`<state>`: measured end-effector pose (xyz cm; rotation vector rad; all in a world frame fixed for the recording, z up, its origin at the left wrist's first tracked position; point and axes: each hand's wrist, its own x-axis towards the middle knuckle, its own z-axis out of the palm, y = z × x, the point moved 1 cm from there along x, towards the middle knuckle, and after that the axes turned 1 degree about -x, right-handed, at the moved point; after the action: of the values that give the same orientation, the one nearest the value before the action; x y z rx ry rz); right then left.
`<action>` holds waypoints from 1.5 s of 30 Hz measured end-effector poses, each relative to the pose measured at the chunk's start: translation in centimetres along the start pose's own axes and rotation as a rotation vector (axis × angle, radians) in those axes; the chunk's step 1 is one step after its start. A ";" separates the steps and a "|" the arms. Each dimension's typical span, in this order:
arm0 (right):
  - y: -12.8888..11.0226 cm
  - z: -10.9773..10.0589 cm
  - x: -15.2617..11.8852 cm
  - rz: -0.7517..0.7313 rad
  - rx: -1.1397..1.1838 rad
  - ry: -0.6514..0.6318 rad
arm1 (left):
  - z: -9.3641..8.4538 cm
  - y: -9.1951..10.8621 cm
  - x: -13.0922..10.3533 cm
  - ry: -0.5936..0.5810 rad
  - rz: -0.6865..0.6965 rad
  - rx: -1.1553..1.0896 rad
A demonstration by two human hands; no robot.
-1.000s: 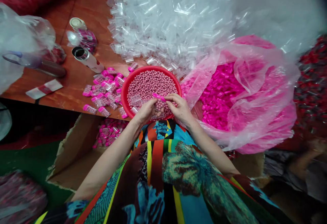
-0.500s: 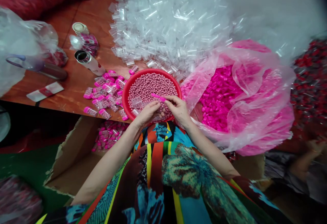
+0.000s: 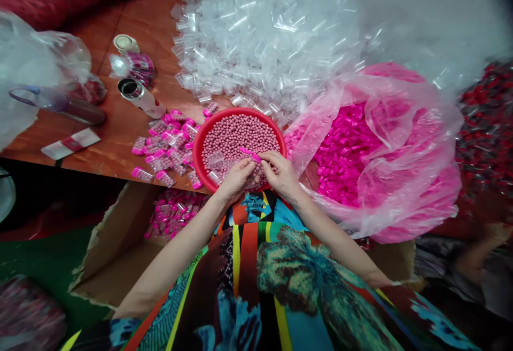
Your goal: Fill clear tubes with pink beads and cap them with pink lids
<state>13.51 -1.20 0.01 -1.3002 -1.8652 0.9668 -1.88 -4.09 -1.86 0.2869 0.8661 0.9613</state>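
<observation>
Over a red bowl (image 3: 199,165) of small pink beads (image 3: 240,132), my two hands meet at the fingertips. My right hand (image 3: 281,176) is closed in a pinch on a bright pink plastic cap (image 3: 250,154), which has a long flap pointing left. My left hand (image 3: 236,179) is closed just below the cap, its thumb and fingers together. What it grips is mostly hidden behind the fingers. Clear little containers (image 3: 216,160) lie on the beads at the bowl's left side.
Bead-filled containers with pink caps (image 3: 170,145) lie left of the bowl, more in a cardboard box (image 3: 116,249) below. Clear empty containers (image 3: 264,36) are heaped behind. A plastic bag (image 3: 409,153) of pink caps (image 3: 344,153) stands right. A tumbler (image 3: 140,97) stands left. Another person's arm (image 3: 481,252) shows far right.
Both hands and the pink cap have shifted very slightly to the right. The right fingers have curled in closer to the left fingertips. The surrounding piles look the same.
</observation>
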 end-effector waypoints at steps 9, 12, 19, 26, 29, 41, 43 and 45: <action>0.8 0.2 0.5 0.343 0.372 0.009 | -0.7 -0.2 0.0 -0.025 -0.124 0.131; 0.7 0.9 1.2 0.561 0.615 -0.042 | -0.5 -0.2 -0.1 -0.134 -0.208 0.146; -0.2 0.3 0.5 0.296 0.403 -0.077 | -0.3 0.4 0.0 -0.008 -0.164 -0.022; 0.4 0.8 -1.4 -0.047 -0.090 -0.213 | -0.2 0.7 0.3 0.078 -0.275 -0.217; 0.8 1.3 -1.3 -0.111 -0.118 -0.139 | 0.0 0.5 0.4 0.062 -0.244 -0.236; 0.2 1.5 -1.5 -0.054 -0.364 -0.135 | -0.1 0.0 -0.3 0.120 0.040 0.229; 0.3 1.6 -1.5 -0.008 -0.396 -0.130 | 0.0 -0.1 -0.2 0.063 -0.002 0.174; 0.4 1.6 -1.4 0.009 -0.417 -0.139 | -0.1 -0.2 -0.2 0.025 -0.041 0.099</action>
<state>12.72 -2.75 -1.28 -1.5094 -2.2551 0.7081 -1.84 -4.37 -1.95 0.3413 0.9411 0.8872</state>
